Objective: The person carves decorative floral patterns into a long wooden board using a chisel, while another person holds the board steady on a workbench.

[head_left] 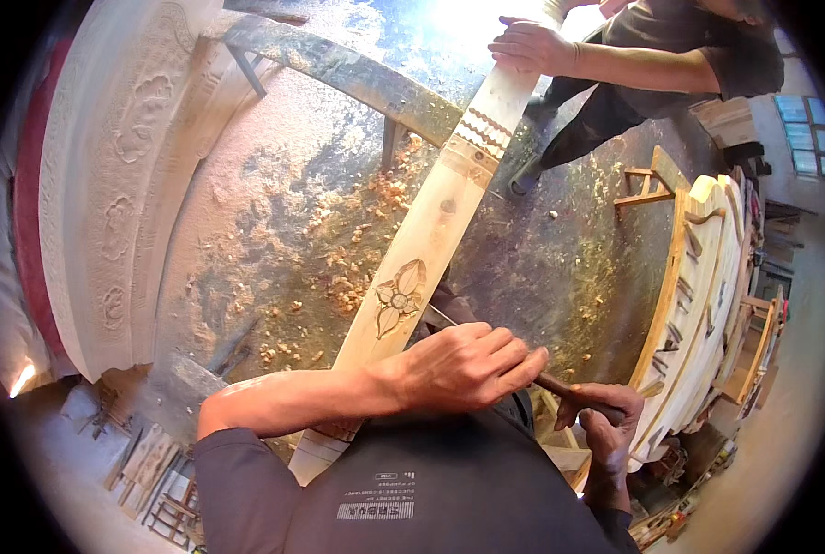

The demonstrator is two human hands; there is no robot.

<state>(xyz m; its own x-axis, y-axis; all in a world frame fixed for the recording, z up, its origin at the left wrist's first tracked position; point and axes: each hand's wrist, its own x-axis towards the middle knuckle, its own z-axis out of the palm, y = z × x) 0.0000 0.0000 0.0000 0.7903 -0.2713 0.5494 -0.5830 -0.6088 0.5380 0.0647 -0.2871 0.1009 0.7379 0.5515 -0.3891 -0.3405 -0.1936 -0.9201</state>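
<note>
My left hand [468,365] is closed round a long chisel [440,318] beside a carved four-petal flower [399,297] on a long pale wooden plank [468,185]. The blade points up-left toward the flower; whether its tip touches the wood I cannot tell. My right hand [597,411] grips the dark wooden handle at the lower right. The plank runs diagonally from my body away to the top, with carved bands across it, and my left forearm lies across its near part.
A co-worker's hand [523,46] rests on the plank's far end. A weathered beam [339,65] supports the plank over a floor with shavings [357,212]. Large carved pale panels [108,185] stand at left. A bench with tools [671,314] and a small stool [648,185] are at right.
</note>
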